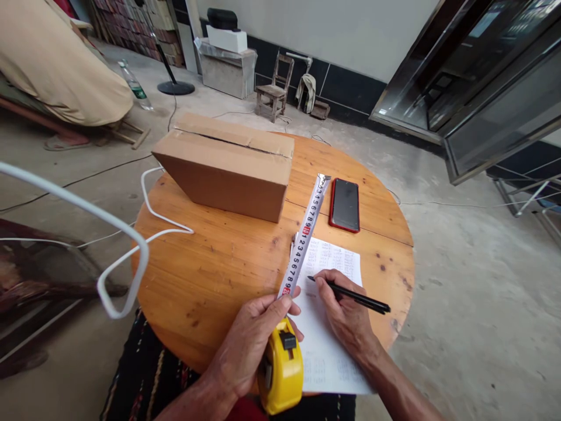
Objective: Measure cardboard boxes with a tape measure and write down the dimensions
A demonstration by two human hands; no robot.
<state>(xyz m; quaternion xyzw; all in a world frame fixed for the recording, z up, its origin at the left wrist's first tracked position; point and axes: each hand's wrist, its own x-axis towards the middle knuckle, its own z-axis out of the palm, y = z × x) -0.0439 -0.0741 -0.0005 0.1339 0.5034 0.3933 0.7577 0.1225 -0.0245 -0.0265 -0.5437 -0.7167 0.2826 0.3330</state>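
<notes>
My left hand (249, 345) grips a yellow tape measure (280, 368) near the table's front edge. Its blade (304, 234) is pulled out and runs away from me across the table, ending beside a phone. My right hand (344, 307) holds a black pen (350, 294) with the tip touching a white sheet of paper (326, 327) covered in handwritten figures. The blade lies along the sheet's left edge. A closed cardboard box (228, 166) stands on the round wooden table (210, 280), left of the blade's far end.
A phone in a red case (345, 204) lies face up right of the blade tip. A white cable (153, 216) loops across the table's left side. A small wooden chair (274, 88), a water bottle (135, 88) and a metal frame (482, 88) stand around.
</notes>
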